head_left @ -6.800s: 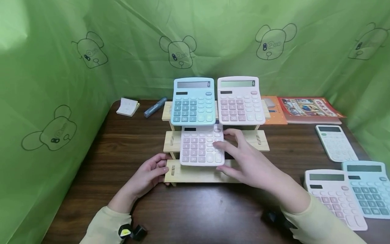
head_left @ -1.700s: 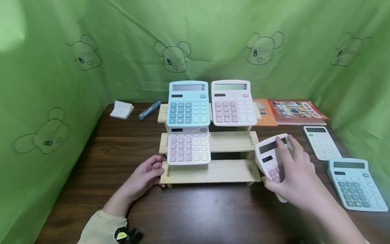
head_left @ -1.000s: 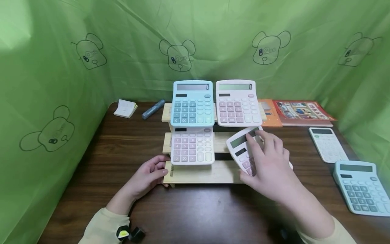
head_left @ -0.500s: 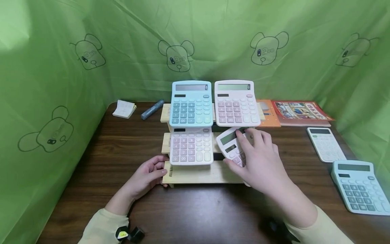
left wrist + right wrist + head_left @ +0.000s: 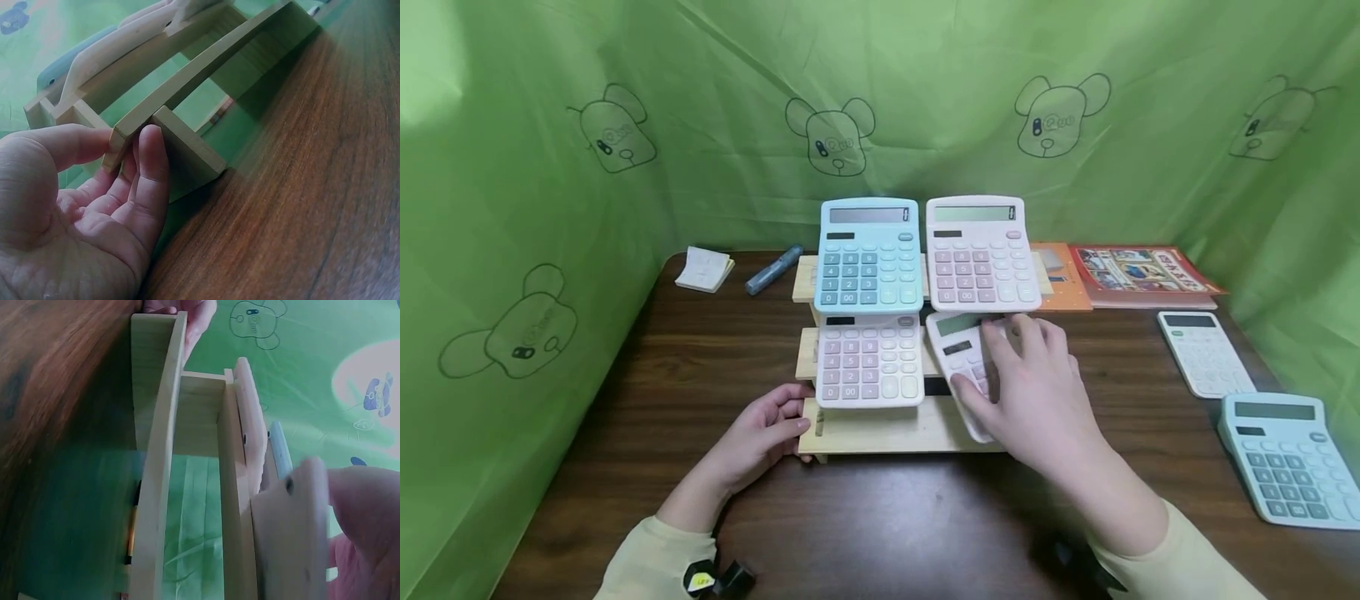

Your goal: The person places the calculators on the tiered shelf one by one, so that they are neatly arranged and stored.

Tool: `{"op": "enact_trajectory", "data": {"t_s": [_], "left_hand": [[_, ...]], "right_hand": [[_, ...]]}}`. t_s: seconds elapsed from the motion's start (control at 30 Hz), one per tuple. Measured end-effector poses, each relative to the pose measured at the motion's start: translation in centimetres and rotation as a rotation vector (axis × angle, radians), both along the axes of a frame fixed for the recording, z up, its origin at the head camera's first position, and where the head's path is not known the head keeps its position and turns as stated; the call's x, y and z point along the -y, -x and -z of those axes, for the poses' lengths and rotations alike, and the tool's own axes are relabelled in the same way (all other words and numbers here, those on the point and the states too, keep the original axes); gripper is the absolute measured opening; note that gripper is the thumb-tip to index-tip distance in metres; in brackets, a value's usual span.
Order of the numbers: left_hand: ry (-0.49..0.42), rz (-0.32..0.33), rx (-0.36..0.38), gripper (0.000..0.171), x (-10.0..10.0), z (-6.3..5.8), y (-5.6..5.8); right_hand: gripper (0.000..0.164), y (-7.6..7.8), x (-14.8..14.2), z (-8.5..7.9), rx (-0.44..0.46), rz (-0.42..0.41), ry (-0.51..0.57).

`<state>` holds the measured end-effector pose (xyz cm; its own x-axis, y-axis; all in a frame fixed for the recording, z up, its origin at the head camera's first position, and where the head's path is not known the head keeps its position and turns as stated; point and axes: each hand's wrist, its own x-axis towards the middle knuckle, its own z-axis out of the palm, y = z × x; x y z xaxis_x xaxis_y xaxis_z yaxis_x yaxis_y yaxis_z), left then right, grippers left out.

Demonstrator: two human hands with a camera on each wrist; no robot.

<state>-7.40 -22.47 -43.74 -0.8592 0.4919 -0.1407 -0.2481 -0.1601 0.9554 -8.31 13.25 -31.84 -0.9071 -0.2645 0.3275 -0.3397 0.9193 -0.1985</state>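
My right hand [image 5: 1037, 408] grips a white-and-pink calculator [image 5: 964, 360] by its right side and top edge, fingers over part of its keys. That calculator slants at the right half of the middle tier, just below a pink calculator [image 5: 981, 258] on the top tier. In the right wrist view, the back of the held calculator [image 5: 287, 544] is right at a wooden slat. With thumb and fingers, my left hand [image 5: 767, 429] pinches the left end of the bottom tier of the wooden rack [image 5: 880, 433]. Another pink calculator [image 5: 868, 358] leans on the middle tier's left half.
A blue calculator [image 5: 868, 258] stands at the top tier's left. On the table's right lie a second blue calculator [image 5: 1285, 458] and a slim white calculator [image 5: 1206, 354]. Behind are books [image 5: 1150, 271], a notepad [image 5: 703, 268] and a blue-grey stick-shaped item [image 5: 773, 269]. Green cloth [image 5: 700, 125] surrounds the table.
My right hand left the middle-tier calculator, took the pink one from the table's right and brought it left to the rack, turning it straighter. My left hand stays on the rack.
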Motion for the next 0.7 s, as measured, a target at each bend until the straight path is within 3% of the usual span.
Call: {"op": "enact_trajectory", "data": {"t_s": [0.13, 0.3, 0.4, 0.57, 0.7], "left_hand": [[0.007, 0.001, 0.004, 0.043, -0.1, 0.1, -0.1], [0.01, 0.002, 0.006, 0.043, -0.2, 0.1, 0.1], [0.019, -0.001, 0.002, 0.043, -0.1, 0.1, 0.1], [0.024, -0.008, -0.003, 0.043, 0.2, 0.1, 0.0], [0.017, -0.005, -0.004, 0.043, 0.1, 0.1, 0.1]], "right_hand": [[0.08, -0.3, -0.6, -0.1, 0.021, -0.071, -0.026], [0.107, -0.5, -2.6, -0.2, 0.1, -0.229, -0.108], [0.107, -0.3, -3.5, -0.2, 0.113, -0.288, -0.123], [0.09, 0.1, -3.6, -0.2, 0.074, -0.257, -0.099], [0.086, 0.2, -3.4, 0.0, 0.055, -0.237, -0.096]]}}
